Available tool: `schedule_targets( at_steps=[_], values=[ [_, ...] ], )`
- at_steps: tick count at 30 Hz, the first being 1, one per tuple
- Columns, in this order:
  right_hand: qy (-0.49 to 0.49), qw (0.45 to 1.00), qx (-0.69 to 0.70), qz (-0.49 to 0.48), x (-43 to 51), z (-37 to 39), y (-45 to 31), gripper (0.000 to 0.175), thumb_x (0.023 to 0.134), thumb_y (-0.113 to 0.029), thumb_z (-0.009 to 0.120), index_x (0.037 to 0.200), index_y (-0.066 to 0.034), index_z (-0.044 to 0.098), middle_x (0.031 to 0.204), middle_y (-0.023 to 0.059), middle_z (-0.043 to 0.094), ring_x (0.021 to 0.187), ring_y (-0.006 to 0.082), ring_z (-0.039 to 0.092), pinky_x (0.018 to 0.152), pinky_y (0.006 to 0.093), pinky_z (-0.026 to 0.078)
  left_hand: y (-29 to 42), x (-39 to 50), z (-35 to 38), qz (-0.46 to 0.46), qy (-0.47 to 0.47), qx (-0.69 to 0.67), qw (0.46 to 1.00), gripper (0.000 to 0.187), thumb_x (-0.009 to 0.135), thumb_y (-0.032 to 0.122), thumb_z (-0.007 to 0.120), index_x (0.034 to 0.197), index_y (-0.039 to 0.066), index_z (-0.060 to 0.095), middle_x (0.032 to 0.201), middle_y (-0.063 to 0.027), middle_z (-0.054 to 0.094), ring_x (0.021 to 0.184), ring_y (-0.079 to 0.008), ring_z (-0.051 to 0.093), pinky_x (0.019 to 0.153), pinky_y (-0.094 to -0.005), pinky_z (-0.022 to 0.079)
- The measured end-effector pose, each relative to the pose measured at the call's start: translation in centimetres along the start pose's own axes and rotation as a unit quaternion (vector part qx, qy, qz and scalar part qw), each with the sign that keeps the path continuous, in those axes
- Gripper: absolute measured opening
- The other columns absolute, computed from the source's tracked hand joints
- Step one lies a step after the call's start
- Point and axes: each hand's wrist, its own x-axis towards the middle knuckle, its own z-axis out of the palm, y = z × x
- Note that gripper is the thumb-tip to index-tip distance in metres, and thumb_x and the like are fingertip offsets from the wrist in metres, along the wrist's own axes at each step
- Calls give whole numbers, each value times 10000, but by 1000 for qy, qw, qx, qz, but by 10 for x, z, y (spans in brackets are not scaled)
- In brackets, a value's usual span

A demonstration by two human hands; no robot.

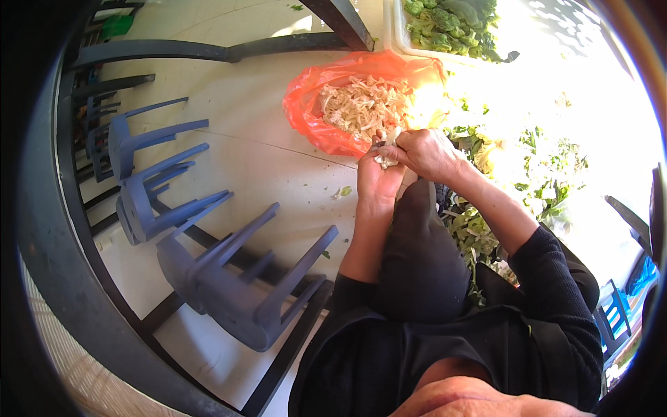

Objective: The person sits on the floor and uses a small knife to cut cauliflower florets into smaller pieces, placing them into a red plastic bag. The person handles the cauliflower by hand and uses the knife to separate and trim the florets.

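A red plastic bag (307, 112) stands open on the floor in front of me, filled with pale cauliflower florets (362, 107). At the bag's near edge my two hands meet around a small piece of cauliflower (386, 159). My left hand (379, 174) lies palm up beneath the piece, and a small dark blade seems to show by its fingers. From the right, my right hand (424, 151) grips the piece between thumb and fingers. The exact hold of the left fingers is partly hidden.
Cut leaves and stalks (547, 177) lie in a heap on the floor at right. A white crate (398, 31) of green broccoli (448, 21) stands at the top. Blue plastic stools (219, 292) lie on their sides at left, by a dark table frame (156, 49).
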Motion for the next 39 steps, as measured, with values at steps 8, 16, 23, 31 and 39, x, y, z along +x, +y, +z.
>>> schedule_targets(
  at_steps=[8, 16, 23, 31, 39],
  values=[
    [65, 960, 215, 168, 7, 0, 2, 377, 874, -379, 689, 906, -12, 604, 740, 183, 624, 714, 345, 632, 663, 418, 492, 38, 54, 22, 274, 23, 240, 931, 541, 1002, 454, 426, 1289, -3, 473, 1245, -119, 560, 1140, -267, 557, 998, -434, 430],
    [5, 960, 98, 262, -24, -50, 114, 410, 834, -116, 686, 1232, -68, 599, 859, 180, 651, 831, 297, 660, 729, 368, 530, 22, 56, 22, 496, 45, 530, 686, 439, 893, 79, 607, 1277, -64, 449, 1243, -195, 529, 1058, -245, 573, 905, -338, 502],
    [-237, 891, -154, 354, -96, -72, 208, 362, 747, -352, 755, 899, -33, 675, 602, 55, 570, 542, 157, 543, 557, 339, 477, -72, 66, 25, 73, -187, 605, 770, 198, 925, 167, 611, 968, -13, 679, 839, -85, 687, 761, -136, 651, 653, -254, 525],
    [-89, 938, 59, 329, -122, -72, 213, 363, 778, -228, 711, 862, 99, 580, 607, 86, 538, 569, 170, 526, 548, 357, 457, -178, 115, -24, 196, -399, 779, 443, 452, 880, 230, 650, 1299, 79, 572, 1024, -139, 670, 1004, -252, 628, 910, -358, 466],
    [-28, 947, 46, 316, -123, -72, 185, 611, 820, -293, 707, 1204, 96, 432, 787, 170, 607, 727, 233, 610, 653, 366, 481, -173, 100, -7, 34, -216, 821, 527, 432, 744, 319, 769, 1102, 126, 622, 940, -124, 625, 891, -218, 599, 827, -342, 472]
  ],
)
